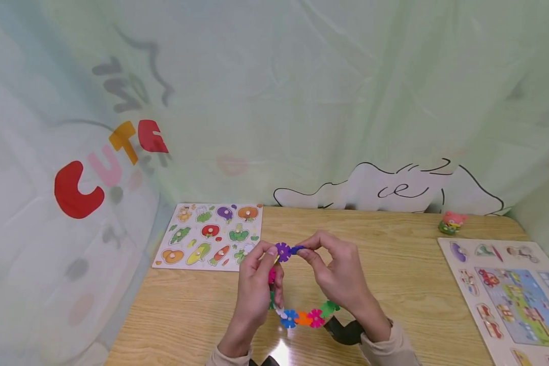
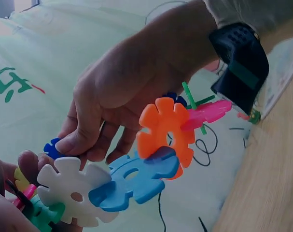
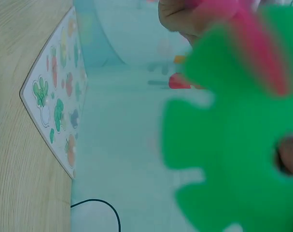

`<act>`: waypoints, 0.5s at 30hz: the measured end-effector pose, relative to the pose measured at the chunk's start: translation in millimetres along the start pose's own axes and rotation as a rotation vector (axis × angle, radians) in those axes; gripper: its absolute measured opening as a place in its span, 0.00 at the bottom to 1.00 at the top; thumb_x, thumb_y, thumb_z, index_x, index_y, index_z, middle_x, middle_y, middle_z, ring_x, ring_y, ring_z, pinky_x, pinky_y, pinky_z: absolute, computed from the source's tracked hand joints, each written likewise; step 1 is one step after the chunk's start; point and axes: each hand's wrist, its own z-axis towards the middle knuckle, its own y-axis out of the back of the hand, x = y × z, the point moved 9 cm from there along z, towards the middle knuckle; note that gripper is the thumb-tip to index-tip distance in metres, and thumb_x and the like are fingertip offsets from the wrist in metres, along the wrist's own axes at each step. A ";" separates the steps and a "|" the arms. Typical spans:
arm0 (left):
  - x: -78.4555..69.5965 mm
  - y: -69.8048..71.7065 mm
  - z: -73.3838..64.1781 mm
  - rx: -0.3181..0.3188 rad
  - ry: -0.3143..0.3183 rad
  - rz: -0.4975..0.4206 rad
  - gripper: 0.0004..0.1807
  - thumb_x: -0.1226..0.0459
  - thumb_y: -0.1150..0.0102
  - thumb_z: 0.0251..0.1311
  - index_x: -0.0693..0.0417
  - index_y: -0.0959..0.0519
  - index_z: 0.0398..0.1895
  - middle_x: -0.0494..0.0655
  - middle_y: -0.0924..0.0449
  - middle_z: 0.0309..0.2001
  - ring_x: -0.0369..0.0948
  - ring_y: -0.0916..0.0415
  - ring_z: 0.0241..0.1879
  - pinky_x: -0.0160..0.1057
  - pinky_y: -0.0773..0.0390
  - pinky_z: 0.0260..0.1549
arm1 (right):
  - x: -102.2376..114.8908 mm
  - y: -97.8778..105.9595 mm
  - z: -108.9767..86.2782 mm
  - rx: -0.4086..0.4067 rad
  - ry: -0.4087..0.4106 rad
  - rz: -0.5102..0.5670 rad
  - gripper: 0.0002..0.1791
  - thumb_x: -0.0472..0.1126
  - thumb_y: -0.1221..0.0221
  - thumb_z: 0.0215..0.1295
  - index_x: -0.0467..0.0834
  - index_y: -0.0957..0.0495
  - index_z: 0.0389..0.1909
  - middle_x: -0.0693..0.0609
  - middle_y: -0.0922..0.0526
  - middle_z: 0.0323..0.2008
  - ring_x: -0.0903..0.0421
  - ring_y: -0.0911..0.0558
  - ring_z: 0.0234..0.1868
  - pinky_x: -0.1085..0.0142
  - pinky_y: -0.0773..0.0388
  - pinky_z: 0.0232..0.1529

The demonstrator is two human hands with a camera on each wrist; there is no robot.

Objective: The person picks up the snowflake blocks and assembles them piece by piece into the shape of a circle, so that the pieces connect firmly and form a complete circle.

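Note:
A chain of interlocking flower-shaped plastic discs hangs in a loop between both hands. My left hand [image 1: 255,284] pinches it near a purple disc [image 1: 283,252], fingers curled around the pink part [image 1: 272,275] below. Between thumb and fingers, my right hand [image 1: 340,269] pinches a dark blue disc [image 1: 296,249], edge-on against the purple one's right side. Lower in the loop come a white disc [image 2: 71,186], a light blue disc [image 2: 132,181], an orange disc [image 2: 148,123], a pink disc [image 1: 316,318] and a green disc [image 1: 329,309]. That green disc looms blurred in the right wrist view.
A vegetable puzzle board [image 1: 192,259] lies at the back left of the wooden table [image 1: 187,310]. At the right is another puzzle board [image 1: 478,256], with a small pink-and-green figurine [image 1: 453,222] behind it. A printed curtain [image 1: 265,101] hangs along the table's back and sides.

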 end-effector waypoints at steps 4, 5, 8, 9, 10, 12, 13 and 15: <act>1.9 0.2 -0.4 0.006 0.031 -0.031 0.19 0.58 0.56 0.84 0.70 0.33 0.42 0.39 0.35 0.16 0.34 0.37 0.07 0.30 0.30 0.07 | -0.4 -1.4 0.0 -0.002 -0.022 -0.033 0.12 0.23 0.29 0.59 0.42 0.17 0.36 0.54 0.10 0.32 0.59 0.12 0.34 0.73 0.15 0.40; 2.0 0.2 -0.3 0.008 0.036 -0.033 0.19 0.58 0.56 0.84 0.69 0.34 0.42 0.39 0.35 0.16 0.34 0.37 0.07 0.30 0.30 0.07 | -1.0 -1.5 -0.1 0.000 -0.031 -0.037 0.12 0.23 0.29 0.59 0.42 0.17 0.35 0.55 0.09 0.32 0.60 0.11 0.35 0.72 0.15 0.41; 2.2 0.3 -0.2 0.006 0.044 -0.033 0.19 0.58 0.56 0.84 0.69 0.34 0.42 0.39 0.35 0.16 0.33 0.37 0.07 0.30 0.30 0.08 | -3.6 -2.3 -0.7 0.009 -0.064 -0.030 0.11 0.24 0.29 0.60 0.43 0.17 0.35 0.56 0.09 0.32 0.61 0.12 0.36 0.71 0.15 0.41; 2.5 0.3 -0.1 0.003 0.046 -0.031 0.18 0.59 0.56 0.84 0.69 0.33 0.42 0.39 0.35 0.16 0.33 0.38 0.07 0.30 0.30 0.08 | -4.3 -2.6 -0.9 0.012 -0.072 -0.027 0.11 0.24 0.29 0.60 0.43 0.17 0.35 0.56 0.09 0.32 0.61 0.12 0.36 0.71 0.15 0.40; 2.6 0.4 0.0 -0.001 0.048 -0.030 0.18 0.59 0.56 0.84 0.69 0.33 0.43 0.39 0.35 0.16 0.33 0.37 0.07 0.30 0.30 0.08 | -5.2 -2.8 -1.2 0.014 -0.080 -0.023 0.11 0.24 0.30 0.61 0.43 0.17 0.35 0.56 0.09 0.32 0.61 0.12 0.35 0.71 0.16 0.38; 3.0 1.1 0.1 -0.018 0.048 -0.025 0.17 0.60 0.57 0.84 0.70 0.33 0.42 0.39 0.35 0.16 0.33 0.37 0.07 0.30 0.30 0.08 | -5.3 -2.8 -1.5 0.009 -0.078 -0.040 0.11 0.24 0.30 0.61 0.43 0.17 0.34 0.55 0.09 0.32 0.60 0.13 0.34 0.70 0.16 0.37; 3.0 1.9 0.3 -0.031 0.048 -0.019 0.17 0.61 0.57 0.84 0.70 0.33 0.42 0.39 0.35 0.16 0.33 0.37 0.07 0.30 0.30 0.08 | -4.6 -2.3 -1.5 0.003 -0.068 -0.061 0.11 0.24 0.30 0.60 0.42 0.17 0.34 0.54 0.09 0.33 0.59 0.12 0.34 0.68 0.15 0.37; 2.6 4.0 0.6 -0.052 0.045 -0.006 0.16 0.61 0.56 0.84 0.68 0.33 0.41 0.40 0.35 0.16 0.34 0.37 0.07 0.30 0.29 0.08 | -2.7 -1.0 -1.1 -0.013 -0.040 -0.112 0.11 0.23 0.29 0.59 0.41 0.18 0.34 0.54 0.09 0.32 0.58 0.12 0.34 0.64 0.13 0.39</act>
